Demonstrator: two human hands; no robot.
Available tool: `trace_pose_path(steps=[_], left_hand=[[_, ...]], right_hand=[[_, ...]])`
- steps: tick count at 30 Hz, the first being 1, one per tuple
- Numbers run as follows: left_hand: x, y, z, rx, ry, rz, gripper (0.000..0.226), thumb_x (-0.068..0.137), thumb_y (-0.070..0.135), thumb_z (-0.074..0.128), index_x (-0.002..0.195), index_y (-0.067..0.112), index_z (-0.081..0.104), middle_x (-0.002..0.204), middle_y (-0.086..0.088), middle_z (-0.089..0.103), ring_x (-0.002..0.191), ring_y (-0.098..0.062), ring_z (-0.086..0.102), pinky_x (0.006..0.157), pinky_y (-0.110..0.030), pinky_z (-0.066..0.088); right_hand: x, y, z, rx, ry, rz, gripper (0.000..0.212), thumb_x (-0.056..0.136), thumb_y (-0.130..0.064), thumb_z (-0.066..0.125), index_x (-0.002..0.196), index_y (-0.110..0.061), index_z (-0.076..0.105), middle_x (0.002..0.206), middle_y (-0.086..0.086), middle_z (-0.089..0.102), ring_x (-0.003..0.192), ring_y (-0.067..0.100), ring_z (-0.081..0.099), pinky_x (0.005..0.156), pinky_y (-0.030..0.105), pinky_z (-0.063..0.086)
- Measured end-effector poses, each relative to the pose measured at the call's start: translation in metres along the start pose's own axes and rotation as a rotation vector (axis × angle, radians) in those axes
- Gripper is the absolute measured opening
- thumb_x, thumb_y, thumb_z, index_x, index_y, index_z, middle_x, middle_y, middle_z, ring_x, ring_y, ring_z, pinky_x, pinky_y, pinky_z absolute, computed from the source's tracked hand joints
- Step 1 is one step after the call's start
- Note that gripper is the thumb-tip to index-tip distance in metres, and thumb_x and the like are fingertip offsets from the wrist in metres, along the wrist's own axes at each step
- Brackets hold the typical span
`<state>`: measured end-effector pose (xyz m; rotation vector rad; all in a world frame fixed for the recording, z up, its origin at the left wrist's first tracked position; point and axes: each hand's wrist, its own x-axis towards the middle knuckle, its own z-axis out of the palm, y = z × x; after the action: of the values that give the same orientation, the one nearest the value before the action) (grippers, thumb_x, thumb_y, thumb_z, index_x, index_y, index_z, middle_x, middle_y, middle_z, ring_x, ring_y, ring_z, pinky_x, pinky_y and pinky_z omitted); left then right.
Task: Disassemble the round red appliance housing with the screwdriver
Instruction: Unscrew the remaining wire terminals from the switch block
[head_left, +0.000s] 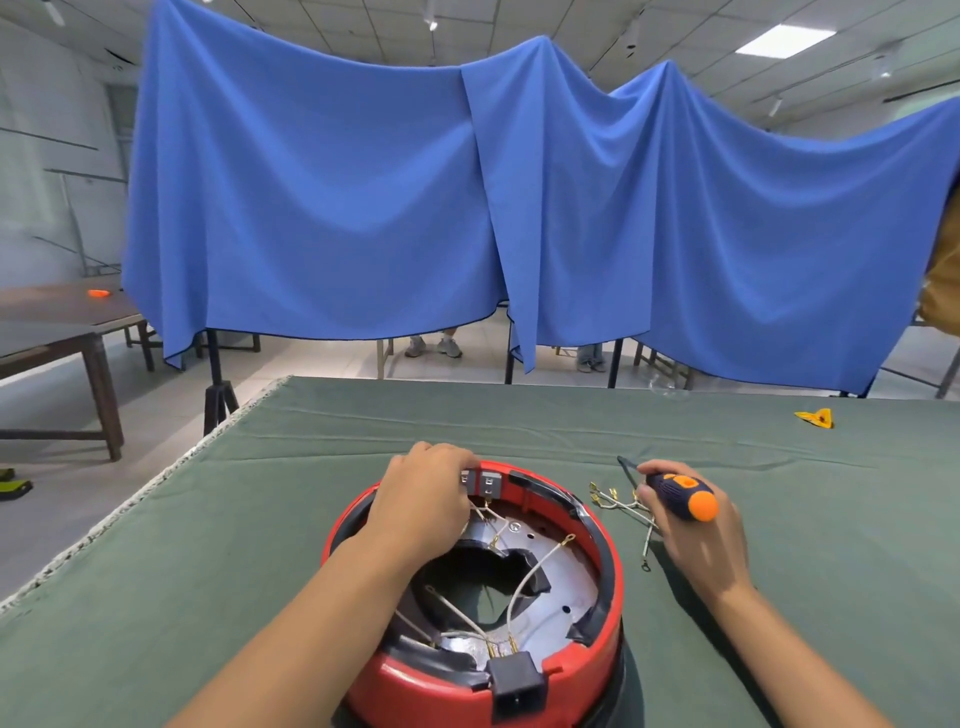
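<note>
Green cloth under us could let the red housing (470, 670) slide, since our left hand (423, 499) only pinches its far-rim connector (483, 483) while our right hand (693, 525) grips the screwdriver (680, 493) beside it

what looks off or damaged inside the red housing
The dark liner inside the housing has a jagged, torn-looking hole, and loose wires cross the opening. More wires lie on the cloth by the right hand.

Counted on the worktop (363, 426): one red housing (613, 566) at 6 o'clock, one screwdriver (680, 493), one loose wire bundle (621, 504) at 3 o'clock, one yellow scrap (815, 417) at 2 o'clock. Two hands: left (423, 499), right (701, 540).
</note>
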<state>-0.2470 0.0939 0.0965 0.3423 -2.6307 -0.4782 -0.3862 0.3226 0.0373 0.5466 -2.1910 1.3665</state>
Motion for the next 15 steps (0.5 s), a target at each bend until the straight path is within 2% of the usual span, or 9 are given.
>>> trace_pose_path(steps=[2,4,6,10,12,15], left_hand=[[0.001,-0.002,0.000,-0.013,-0.013,-0.022,0.045,0.085,0.004,0.043,0.119,0.026,0.062,0.120,0.000,0.062,0.115,-0.023,0.049,0.097,-0.035,0.039],[0.004,-0.004,-0.002,-0.042,0.000,-0.086,0.044,0.084,0.005,0.045,0.118,0.027,0.062,0.118,-0.001,0.063,0.111,-0.024,0.053,0.093,-0.038,0.044],[0.004,-0.005,-0.004,-0.047,0.036,-0.165,0.041,0.083,0.005,0.047,0.114,0.027,0.063,0.115,-0.001,0.064,0.106,-0.025,0.056,0.087,-0.037,0.047],[0.002,-0.010,-0.006,-0.048,0.060,-0.256,0.041,0.082,0.004,0.049,0.113,0.026,0.064,0.116,-0.002,0.064,0.107,-0.026,0.057,0.085,-0.035,0.048],[0.002,-0.012,-0.007,-0.086,0.056,-0.266,0.043,0.080,0.003,0.050,0.113,0.027,0.065,0.115,-0.001,0.066,0.108,-0.025,0.058,0.088,-0.036,0.048],[0.004,-0.014,-0.011,-0.060,0.020,-0.240,0.046,0.080,0.005,0.050,0.114,0.032,0.066,0.117,0.002,0.066,0.109,-0.024,0.058,0.088,-0.034,0.048]], right_hand=[[-0.002,-0.005,-0.001,0.097,0.028,0.010,0.019,0.081,-0.007,0.074,0.082,-0.025,0.069,0.089,-0.008,0.071,0.081,0.022,0.066,0.075,0.037,0.051],[-0.002,-0.016,-0.002,0.271,0.072,0.108,0.017,0.080,-0.006,0.075,0.082,-0.022,0.072,0.088,-0.004,0.072,0.079,0.021,0.067,0.075,0.037,0.052],[0.000,-0.033,-0.005,0.423,0.087,0.214,0.017,0.081,-0.009,0.074,0.088,-0.024,0.073,0.085,0.001,0.073,0.078,0.020,0.068,0.069,0.034,0.053],[-0.002,-0.073,-0.010,0.671,0.052,0.233,0.014,0.090,-0.007,0.061,0.092,-0.016,0.070,0.074,0.006,0.074,0.075,0.019,0.071,0.052,0.025,0.053],[-0.005,-0.094,-0.008,0.750,0.032,0.245,0.011,0.090,-0.012,0.060,0.087,-0.011,0.070,0.068,0.005,0.073,0.072,0.024,0.072,0.048,0.025,0.051],[-0.005,-0.121,-0.001,0.765,0.017,0.206,0.020,0.082,-0.030,0.067,0.073,-0.013,0.072,0.060,0.009,0.070,0.059,0.023,0.069,0.047,0.022,0.047]])
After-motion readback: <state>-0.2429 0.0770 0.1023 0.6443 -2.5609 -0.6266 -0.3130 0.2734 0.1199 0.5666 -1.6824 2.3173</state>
